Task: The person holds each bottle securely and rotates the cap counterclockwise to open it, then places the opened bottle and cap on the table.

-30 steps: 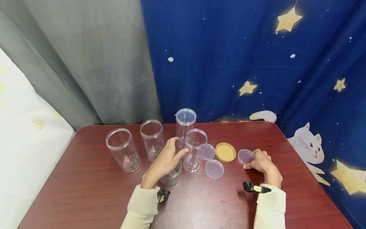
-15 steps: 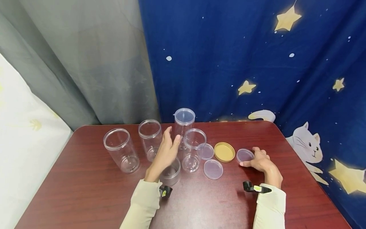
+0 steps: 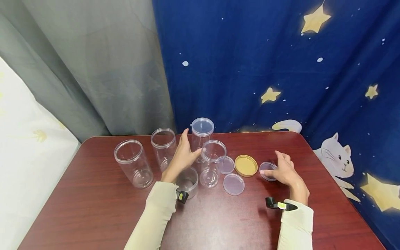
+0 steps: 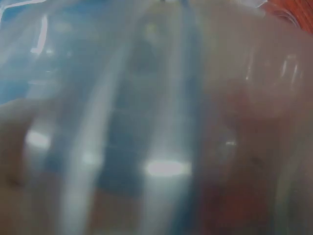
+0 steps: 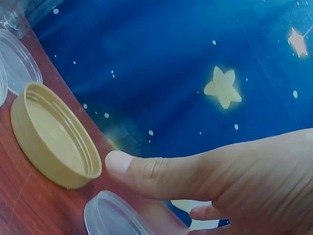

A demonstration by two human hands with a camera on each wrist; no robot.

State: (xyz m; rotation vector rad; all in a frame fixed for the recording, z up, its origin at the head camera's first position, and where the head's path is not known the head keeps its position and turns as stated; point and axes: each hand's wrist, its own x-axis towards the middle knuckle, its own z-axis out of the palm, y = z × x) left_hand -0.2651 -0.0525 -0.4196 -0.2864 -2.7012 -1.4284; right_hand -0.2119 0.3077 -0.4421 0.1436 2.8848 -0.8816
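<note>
Open jars (image 3: 133, 162) beside lidded jar (image 3: 202, 133)

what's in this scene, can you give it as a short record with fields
surface: dark red table
left hand: left hand reaches among the clear jars, fingers straight, beside the lidded jar
right hand: right hand holds a clear lid tilted at the table
open jars: four, one of them short jar under the left wrist
loose lids: gold lid, two more clear lids
backdrop: blue star curtain, grey curtain
</note>
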